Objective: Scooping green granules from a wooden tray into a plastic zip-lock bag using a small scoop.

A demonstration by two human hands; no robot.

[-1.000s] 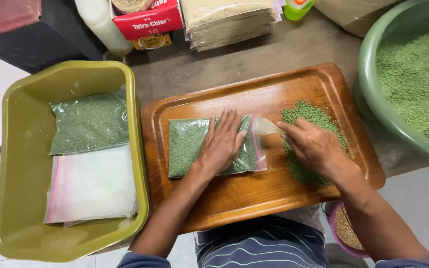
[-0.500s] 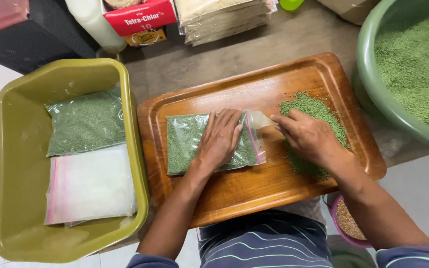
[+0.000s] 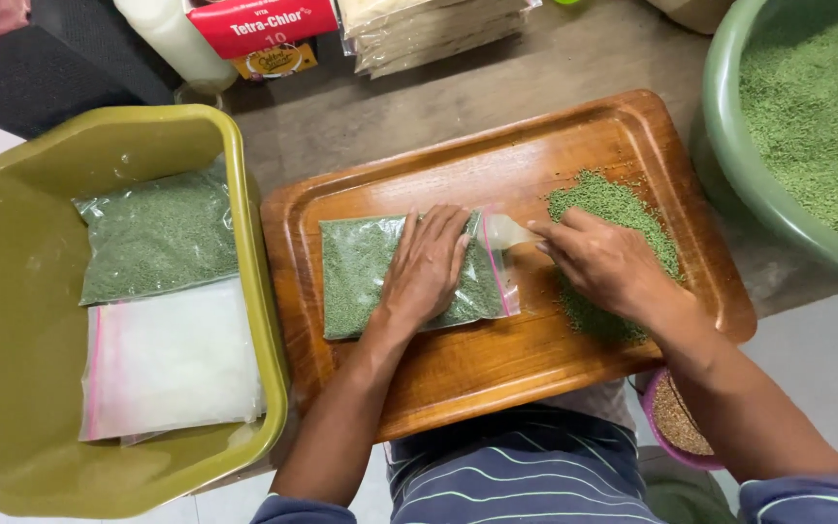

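A clear zip bag (image 3: 361, 267) filled with fine green granules lies flat on a wooden tray (image 3: 497, 359). My left hand (image 3: 427, 264) presses palm-down on the bag, fingers spread. My right hand (image 3: 605, 260) pinches the bag's open mouth (image 3: 506, 231) at its right end. Under and beyond that hand a loose heap of green granules (image 3: 613, 204) sits on the tray.
An olive plastic tub (image 3: 12, 320) at the left holds a filled green bag (image 3: 157, 233) and a white bag (image 3: 172, 359). A large green basin of granules (image 3: 807, 107) stands at the right. Behind the tray are a white bottle, a red box and stacked bags. A small purple bowl (image 3: 676, 422) sits near my lap.
My right hand has shifted slightly left along the bag's mouth. The left hand stays pressed on the bag.
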